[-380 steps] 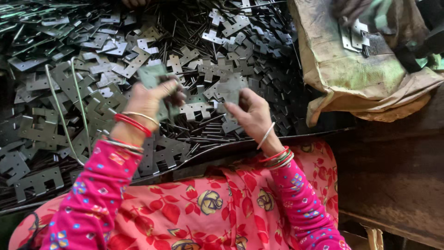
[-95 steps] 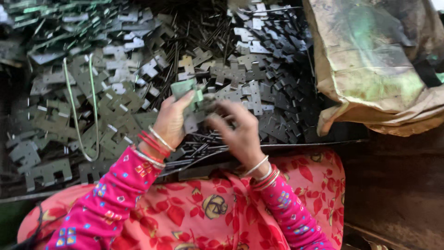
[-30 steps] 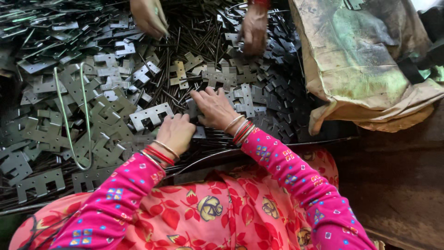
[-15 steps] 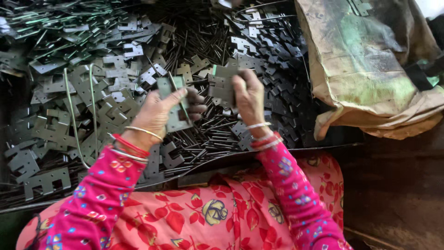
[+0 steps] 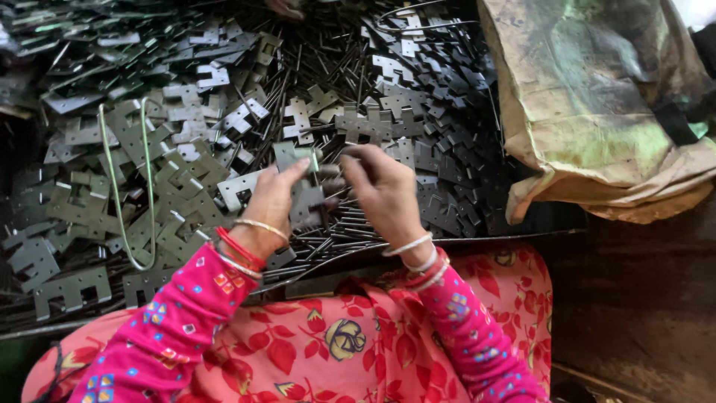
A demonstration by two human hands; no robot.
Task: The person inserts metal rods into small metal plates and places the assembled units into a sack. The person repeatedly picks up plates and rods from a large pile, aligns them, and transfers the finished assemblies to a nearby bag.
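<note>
My left hand (image 5: 272, 205) grips a grey notched metal plate (image 5: 297, 158) held upright above the pile. Close beside it, my right hand (image 5: 384, 190) has its fingers pinched around a thin metal pin (image 5: 330, 179) that meets the plate. Both wrists wear bangles, and pink patterned sleeves cover my arms. Beneath the hands lie loose dark pins (image 5: 339, 231) and many more cut plates (image 5: 168, 179).
A worn tan sack (image 5: 597, 104) slumps at the right. A bent green wire loop (image 5: 127, 186) lies over the plates at the left. Another person's hand (image 5: 287, 7) shows at the top edge. My lap in red floral cloth (image 5: 335, 343) fills the foreground.
My hands have drawn closer together near the middle of the pile. The right hand has come down from its raised plate and now pinches a pin against the left hand's plate.
</note>
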